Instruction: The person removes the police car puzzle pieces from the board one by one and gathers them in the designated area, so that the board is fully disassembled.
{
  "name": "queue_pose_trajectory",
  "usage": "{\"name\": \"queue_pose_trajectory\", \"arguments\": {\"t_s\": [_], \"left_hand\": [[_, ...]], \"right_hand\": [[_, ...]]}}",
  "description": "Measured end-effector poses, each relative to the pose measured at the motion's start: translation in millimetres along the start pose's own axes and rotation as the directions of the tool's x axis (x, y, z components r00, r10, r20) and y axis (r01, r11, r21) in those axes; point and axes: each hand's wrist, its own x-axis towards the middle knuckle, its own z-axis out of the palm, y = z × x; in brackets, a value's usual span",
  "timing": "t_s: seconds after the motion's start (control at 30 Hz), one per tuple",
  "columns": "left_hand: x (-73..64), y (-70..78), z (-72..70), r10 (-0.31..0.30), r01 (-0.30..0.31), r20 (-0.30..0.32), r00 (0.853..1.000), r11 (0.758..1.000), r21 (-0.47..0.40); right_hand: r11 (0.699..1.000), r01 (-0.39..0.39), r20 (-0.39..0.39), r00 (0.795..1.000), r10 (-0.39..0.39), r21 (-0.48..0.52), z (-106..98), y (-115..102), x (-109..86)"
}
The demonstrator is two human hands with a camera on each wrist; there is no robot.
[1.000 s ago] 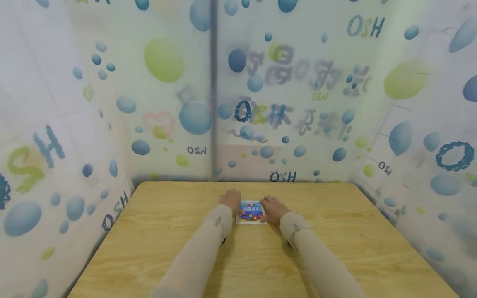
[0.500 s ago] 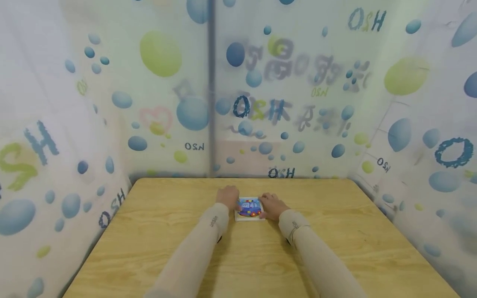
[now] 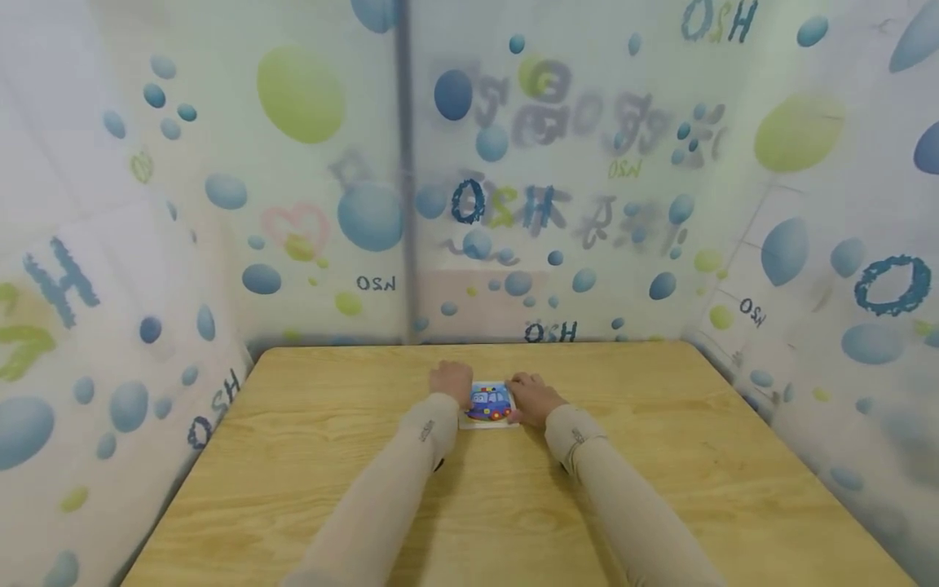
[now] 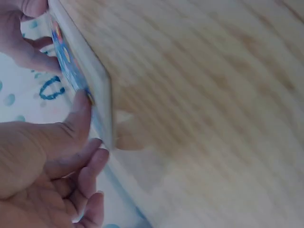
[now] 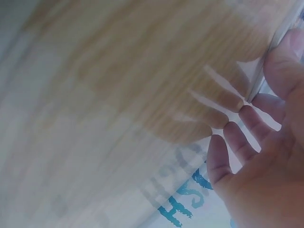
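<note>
A small flat square board point(image 3: 487, 403) with a white border and a cartoon blue car on its face lies on the table, far from me and near the middle. My left hand point(image 3: 449, 383) holds its left edge. In the left wrist view the left thumb presses on the picture close to a corner, the index finger meets the edge, and the other fingers are curled. At the opposite side, my right hand point(image 3: 535, 399) grips the right edge. The right wrist view shows that thumb on the board's rim point(image 5: 259, 78), the index finger at its edge and the other fingertips touching the tabletop.
The light wood table point(image 3: 513, 505) reaches back to a pale curtain point(image 3: 623, 269) printed with blue and green drops and "H2O" lettering. The same curtain closes in the left and right sides. Glossy reflections of the fingers show on the tabletop.
The head view has tilted slightly, so table, board and hands sit a little higher in it. My left hand has turned a little, and its fingers show less. The board stays between both hands.
</note>
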Motion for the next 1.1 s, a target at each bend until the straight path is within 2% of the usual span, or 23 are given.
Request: {"name": "queue_pose_trajectory", "arguments": {"t_s": [0.13, 0.27, 0.33, 0.6, 0.8, 0.9, 1.1], "left_hand": [[2.0, 3.0, 0.4, -0.002, 0.001, 0.064, 0.998, 1.0, 0.018], [8.5, -1.2, 4.1, -0.033, 0.037, 0.151, 0.988, 0.999, -0.023], [11.7, -5.0, 5.8, -0.029, 0.036, 0.17, 0.985, 0.999, -0.04], [16.8, -8.2, 4.0, -0.032, 0.052, 0.198, 0.98, 0.994, -0.095], [16.7, -14.0, 4.3, -0.034, 0.057, 0.205, 0.978, 0.992, -0.11], [17.0, -15.6, 4.1, -0.03, 0.055, 0.197, 0.98, 0.991, -0.122], [17.6, -20.8, 6.6, 0.016, 0.018, 0.179, 0.984, 0.983, -0.184]], "right_hand": [[1.0, 0.005, -0.009, 1.0, -0.005, 0.019, -3, -2, -2.8], [1.0, 0.003, -0.005, 1.0, -0.003, 0.015, 1, -2, -2.7], [1.0, -0.001, -0.004, 1.0, 0.001, 0.004, 2, -2, -1.8], [1.0, -0.007, -0.005, 1.0, 0.007, 0.004, 2, 2, 1.1], [1.0, 0.023, 0.013, 1.0, -0.023, -0.011, 0, -1, 5.2], [0.999, 0.015, 0.056, 0.998, -0.013, -0.033, -6, -7, 7.3], [0.989, -0.041, 0.157, 0.986, 0.063, -0.139, -12, -17, 12.4]]}}
